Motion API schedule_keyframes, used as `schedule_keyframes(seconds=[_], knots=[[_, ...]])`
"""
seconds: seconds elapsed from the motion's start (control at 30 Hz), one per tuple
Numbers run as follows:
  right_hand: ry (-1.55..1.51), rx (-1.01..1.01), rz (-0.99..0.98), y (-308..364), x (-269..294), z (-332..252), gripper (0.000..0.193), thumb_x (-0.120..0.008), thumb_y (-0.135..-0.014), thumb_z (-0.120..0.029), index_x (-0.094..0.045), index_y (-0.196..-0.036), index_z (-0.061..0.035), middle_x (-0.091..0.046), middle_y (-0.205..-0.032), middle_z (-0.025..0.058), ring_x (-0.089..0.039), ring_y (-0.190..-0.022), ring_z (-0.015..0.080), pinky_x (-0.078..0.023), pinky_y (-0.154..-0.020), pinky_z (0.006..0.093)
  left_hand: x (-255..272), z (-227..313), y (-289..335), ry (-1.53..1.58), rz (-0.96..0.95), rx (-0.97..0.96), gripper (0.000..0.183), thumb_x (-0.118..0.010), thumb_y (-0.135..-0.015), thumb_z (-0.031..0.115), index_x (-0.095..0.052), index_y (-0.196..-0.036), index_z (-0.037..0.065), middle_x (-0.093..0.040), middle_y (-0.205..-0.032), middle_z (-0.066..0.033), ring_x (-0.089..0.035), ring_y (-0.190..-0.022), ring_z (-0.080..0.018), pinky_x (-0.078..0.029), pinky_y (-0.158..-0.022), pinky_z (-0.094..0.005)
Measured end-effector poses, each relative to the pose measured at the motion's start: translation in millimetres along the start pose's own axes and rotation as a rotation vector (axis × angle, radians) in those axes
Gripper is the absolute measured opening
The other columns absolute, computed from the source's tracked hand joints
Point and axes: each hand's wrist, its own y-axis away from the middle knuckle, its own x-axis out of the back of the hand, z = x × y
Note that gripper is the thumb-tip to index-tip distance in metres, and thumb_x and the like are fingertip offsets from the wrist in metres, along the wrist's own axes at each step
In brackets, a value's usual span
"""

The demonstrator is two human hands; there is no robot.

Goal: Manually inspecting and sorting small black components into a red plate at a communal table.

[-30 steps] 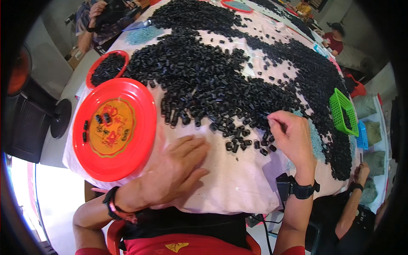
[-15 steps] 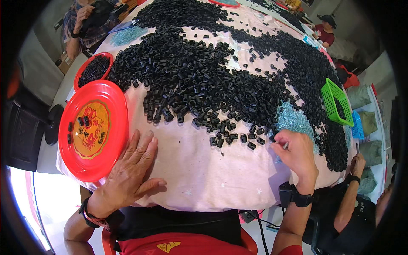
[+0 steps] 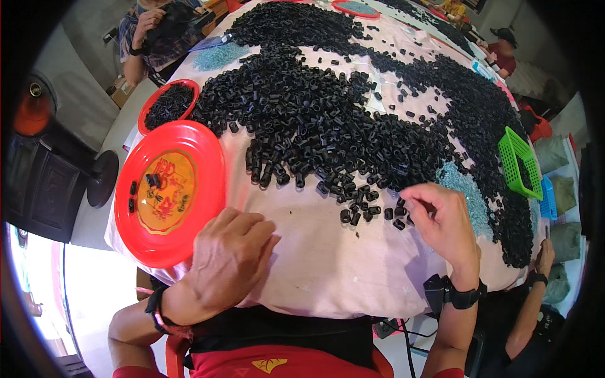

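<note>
And there was the right hand (image 3: 446, 225), thumb and forefinger together at the fringe of the black pieces (image 3: 315, 129) (any catch too hidden to call), while the left hand (image 3: 230, 261), loosely curled, was beside the red plate (image 3: 211, 157)!

The round red plate (image 3: 142, 236) at left looks like smooth, glossy plastic. The black tubular pieces (image 3: 315, 126) heaped across the upper middle look plastic, with a low sheen. Beneath, the pink tablecloth (image 3: 302, 258) is matt, softly creased fabric. At right, the green basket (image 3: 509, 169) is perforated plastic; the pale blue bits (image 3: 466, 195) look translucent, glassy.
</note>
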Motion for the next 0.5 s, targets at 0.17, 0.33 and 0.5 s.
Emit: schedule_keyframes(seconds=[0.17, 0.33, 0.5], knots=[[-0.532, -0.079, -0.059, -51, -35, -26, 0.011, -0.069, -0.094, -0.004, -0.071, -0.104, 0.0000, -0.069, -0.080, -0.0001, -0.056, -0.068, 0.0014, -0.042, -0.058, 0.0203, -17, 7, -55, 0.180, 0.075, -0.069, 0.023, -0.073, -0.090, 0.011, -0.070, -0.112, 0.004, -0.068, -0.093, -0.0124, -0.067, -0.088, -0.0354, -0.055, -0.072, -0.0437], [-0.740, -0.081, -0.038, -59, -69, -17, 0.010, -0.070, -0.096, -0.005, -0.070, -0.104, 0.0000, -0.071, -0.087, -0.0010, -0.054, -0.073, -0.0010, -0.042, -0.060, 0.0179, -45, 4, -87, 0.183, 0.125, -0.112, 0.019, -0.070, -0.089, 0.010, -0.064, -0.106, 0.005, -0.061, -0.096, -0.0150, -0.063, -0.095, -0.0365, -0.055, -0.077, -0.0463], [-0.642, -0.017, -0.013, -50, -74, -10, 0.010, -0.072, -0.094, -0.005, -0.073, -0.104, -0.0022, -0.069, -0.085, -0.0037, -0.053, -0.071, -0.0003, -0.041, -0.060, 0.0181, -50, 0, -90, 0.218, 0.086, -0.067, 0.018, -0.069, -0.089, 0.009, -0.063, -0.105, 0.005, -0.058, -0.098, -0.0154, -0.063, -0.096, -0.0369, -0.054, -0.079, -0.0462]])
